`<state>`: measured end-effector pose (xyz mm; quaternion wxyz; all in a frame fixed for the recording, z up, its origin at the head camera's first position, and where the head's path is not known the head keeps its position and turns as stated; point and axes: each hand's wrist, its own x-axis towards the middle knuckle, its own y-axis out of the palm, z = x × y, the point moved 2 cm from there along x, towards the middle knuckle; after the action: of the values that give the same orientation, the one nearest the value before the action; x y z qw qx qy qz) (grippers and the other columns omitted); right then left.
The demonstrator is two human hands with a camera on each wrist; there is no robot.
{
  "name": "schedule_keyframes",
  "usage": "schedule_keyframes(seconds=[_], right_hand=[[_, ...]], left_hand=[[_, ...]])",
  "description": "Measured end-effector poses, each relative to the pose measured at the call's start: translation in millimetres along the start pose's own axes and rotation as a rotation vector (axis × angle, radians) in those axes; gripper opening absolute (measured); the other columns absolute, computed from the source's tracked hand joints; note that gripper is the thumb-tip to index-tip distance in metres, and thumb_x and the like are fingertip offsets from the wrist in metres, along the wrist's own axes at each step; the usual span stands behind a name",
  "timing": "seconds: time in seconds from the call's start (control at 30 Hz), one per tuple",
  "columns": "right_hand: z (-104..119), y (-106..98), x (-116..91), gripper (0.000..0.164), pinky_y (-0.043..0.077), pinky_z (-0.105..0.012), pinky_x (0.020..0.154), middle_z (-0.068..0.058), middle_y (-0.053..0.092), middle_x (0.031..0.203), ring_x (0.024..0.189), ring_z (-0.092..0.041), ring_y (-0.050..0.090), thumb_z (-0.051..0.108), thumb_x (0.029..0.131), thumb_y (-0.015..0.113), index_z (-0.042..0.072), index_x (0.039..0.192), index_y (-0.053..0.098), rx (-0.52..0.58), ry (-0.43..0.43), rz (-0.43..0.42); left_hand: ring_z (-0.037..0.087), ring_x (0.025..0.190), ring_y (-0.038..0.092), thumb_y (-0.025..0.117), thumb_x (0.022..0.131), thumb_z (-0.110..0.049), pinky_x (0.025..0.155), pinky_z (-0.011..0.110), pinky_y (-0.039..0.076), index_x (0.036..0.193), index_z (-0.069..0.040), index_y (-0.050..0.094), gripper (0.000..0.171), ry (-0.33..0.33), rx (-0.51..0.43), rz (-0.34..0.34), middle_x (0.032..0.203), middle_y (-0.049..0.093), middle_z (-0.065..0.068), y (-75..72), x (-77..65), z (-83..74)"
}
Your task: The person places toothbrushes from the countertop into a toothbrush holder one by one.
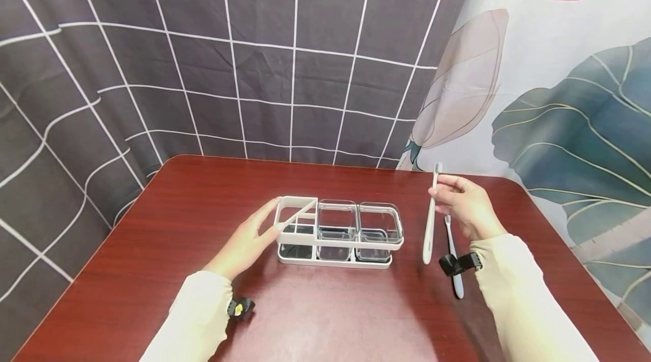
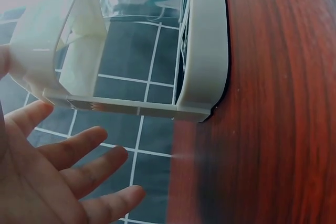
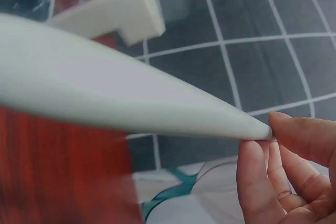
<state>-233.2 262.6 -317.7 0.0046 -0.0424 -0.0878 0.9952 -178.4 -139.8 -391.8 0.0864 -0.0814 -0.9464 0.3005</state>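
A white toothbrush holder with two tiers and a divided left section stands on the table, two clear cups seated side by side in it. My left hand holds the upper tier's left end between thumb and index finger; the left wrist view shows its other fingers spread out below the holder. To the right of the holder, my right hand pinches a white toothbrush near its head, bristles up and handle hanging down. In the right wrist view the brush handle crosses close to the camera.
A second toothbrush, with a bluish handle, lies on the red-brown table under my right wrist. Behind the table hangs a dark grid-patterned curtain, with a floral cloth at the right.
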Motion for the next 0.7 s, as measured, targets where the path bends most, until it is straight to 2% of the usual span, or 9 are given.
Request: schedule_keyframes(seconds=[0.17,0.33,0.53,0.7], right_hand=[[14.0,6.1,-6.4,0.044,0.055,-0.019,0.067,0.012,0.066,0.085,0.078,0.001,0.064,0.006,0.089,0.067,-0.001,0.127,0.047,0.118,-0.043,0.015],[26.6,17.1,-11.5,0.029,0.055,-0.020,0.068,0.009,0.065,0.088,0.080,-0.001,0.064,0.004,0.089,0.067,0.010,0.113,0.052,0.167,-0.110,0.028],[37.4,35.0,-16.3,0.027,0.055,-0.021,0.068,0.006,0.065,0.089,0.079,-0.004,0.063,0.002,0.089,0.066,0.008,0.112,0.054,0.211,-0.176,0.037],[41.7,50.2,-15.9,0.026,0.055,-0.022,0.066,0.005,0.065,0.087,0.078,-0.006,0.063,-0.001,0.087,0.067,0.009,0.109,0.057,0.260,-0.196,0.027]], left_hand=[[0.033,0.139,0.035,0.057,0.096,-0.023,0.109,0.058,0.028,0.152,-0.020,0.031,0.061,-0.021,-0.024,0.000,0.152,0.037,0.011,0.9,0.4,0.1],[0.035,0.136,0.039,0.057,0.096,-0.022,0.108,0.059,0.030,0.152,-0.019,0.030,0.062,-0.024,-0.019,-0.003,0.149,0.041,0.015,0.6,0.3,-1.3],[0.037,0.132,0.043,0.057,0.096,-0.023,0.106,0.059,0.032,0.152,-0.022,0.030,0.062,-0.043,-0.024,0.000,0.146,0.044,0.017,0.6,0.3,-2.9],[0.037,0.125,0.049,0.057,0.096,-0.026,0.103,0.058,0.036,0.151,-0.023,0.031,0.061,-0.054,-0.023,-0.007,0.141,0.049,0.018,1.6,0.4,-3.2]])
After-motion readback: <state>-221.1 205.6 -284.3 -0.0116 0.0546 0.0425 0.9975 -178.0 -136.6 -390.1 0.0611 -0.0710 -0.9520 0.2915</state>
